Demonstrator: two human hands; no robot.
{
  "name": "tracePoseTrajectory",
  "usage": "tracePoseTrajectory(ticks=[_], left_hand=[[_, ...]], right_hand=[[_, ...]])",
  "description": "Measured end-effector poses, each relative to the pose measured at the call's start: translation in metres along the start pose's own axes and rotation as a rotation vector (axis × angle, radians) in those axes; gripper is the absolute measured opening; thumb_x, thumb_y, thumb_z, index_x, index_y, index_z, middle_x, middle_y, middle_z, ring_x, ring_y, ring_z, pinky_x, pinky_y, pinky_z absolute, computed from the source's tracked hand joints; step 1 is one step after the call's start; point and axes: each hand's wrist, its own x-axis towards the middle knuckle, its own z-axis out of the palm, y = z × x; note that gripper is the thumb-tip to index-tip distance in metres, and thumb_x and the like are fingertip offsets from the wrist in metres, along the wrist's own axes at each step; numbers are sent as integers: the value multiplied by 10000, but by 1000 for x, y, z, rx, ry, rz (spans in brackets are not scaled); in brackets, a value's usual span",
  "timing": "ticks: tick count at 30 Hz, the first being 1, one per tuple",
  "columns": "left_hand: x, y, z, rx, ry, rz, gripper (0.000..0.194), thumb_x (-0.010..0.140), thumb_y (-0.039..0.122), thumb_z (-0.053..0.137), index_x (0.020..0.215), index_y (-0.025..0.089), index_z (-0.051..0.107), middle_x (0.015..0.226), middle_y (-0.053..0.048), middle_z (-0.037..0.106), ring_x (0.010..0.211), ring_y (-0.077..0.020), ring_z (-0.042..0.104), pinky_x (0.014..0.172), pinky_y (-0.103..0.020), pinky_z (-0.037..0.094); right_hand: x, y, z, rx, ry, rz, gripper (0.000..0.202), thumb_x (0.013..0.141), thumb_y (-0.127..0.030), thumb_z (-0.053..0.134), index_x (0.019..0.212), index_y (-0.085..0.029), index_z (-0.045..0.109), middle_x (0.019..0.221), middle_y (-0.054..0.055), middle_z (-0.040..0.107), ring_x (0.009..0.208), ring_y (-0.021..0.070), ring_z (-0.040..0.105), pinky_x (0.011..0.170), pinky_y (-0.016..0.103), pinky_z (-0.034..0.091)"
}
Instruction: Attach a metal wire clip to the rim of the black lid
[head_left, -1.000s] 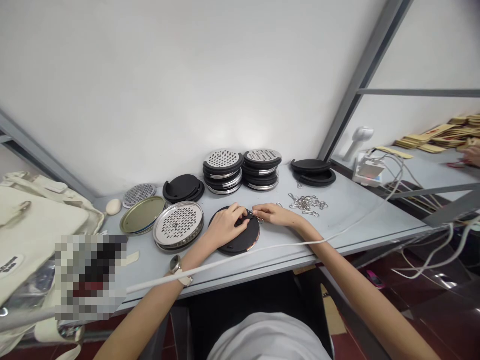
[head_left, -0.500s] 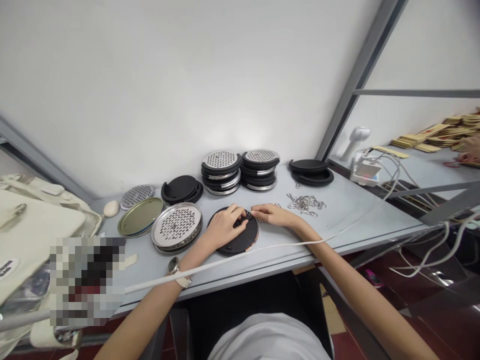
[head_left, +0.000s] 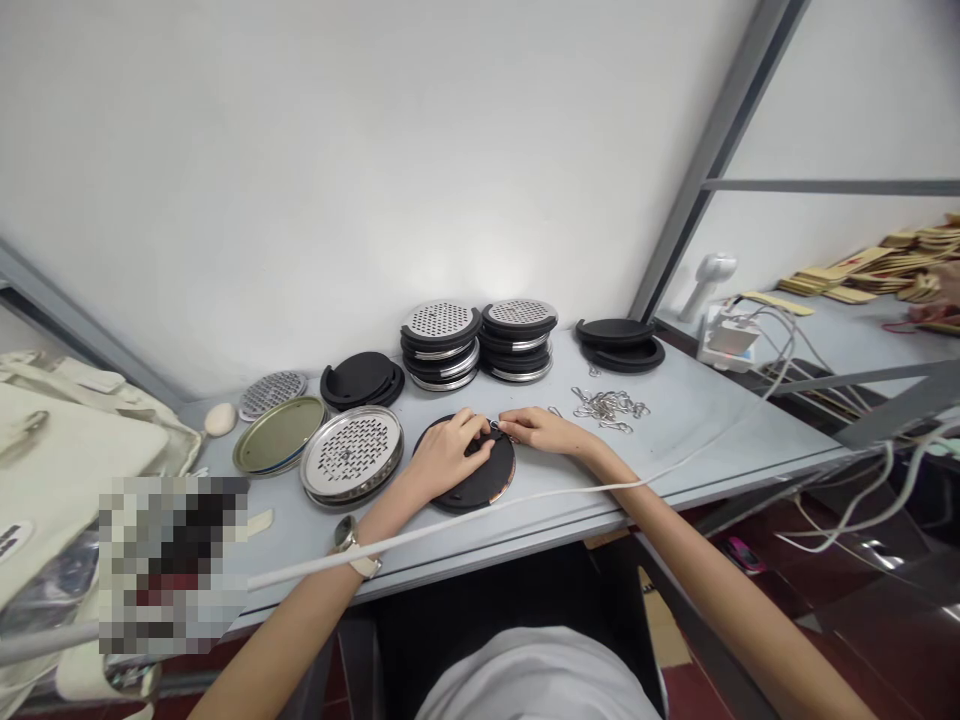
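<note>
A black round disc [head_left: 472,490] with a shiny copper-and-silver edge on its right lies near the table's front. My left hand [head_left: 452,452] rests over it, thumb and fingers curled at its upper right edge. Right beside, my right hand [head_left: 541,430] pinches a small metal hook [head_left: 495,425] at that same edge. Fingers partly cover the hook, so I cannot tell whether it is fastened to the disc. To the right lies a loose pile of metal hooks [head_left: 611,408].
Two stacks of black rings with perforated metal plates [head_left: 444,320] stand by the wall. Left are black discs [head_left: 364,380], a perforated metal tin [head_left: 352,450] and an olive lid [head_left: 279,435]. More black rings [head_left: 619,345] sit back right. A white cable [head_left: 570,490] crosses the front.
Both hands stay at the disc's upper right edge with hardly any movement. The metal hook between the fingertips shows a little more clearly. The whole view has shifted very slightly.
</note>
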Motion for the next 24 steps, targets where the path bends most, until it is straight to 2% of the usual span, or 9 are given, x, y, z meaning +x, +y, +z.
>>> tracePoseTrajectory(ticks=[24], left_hand=[[0, 1, -1, -37, 5, -10, 87, 868, 266, 502, 935, 217, 526, 947, 0, 563, 760, -134, 578, 695, -266, 439]], right_hand=[[0, -2, 0, 83, -31, 48, 384, 864, -483, 378, 630, -180, 420, 572, -47, 391, 549, 99, 349, 561, 239, 300]])
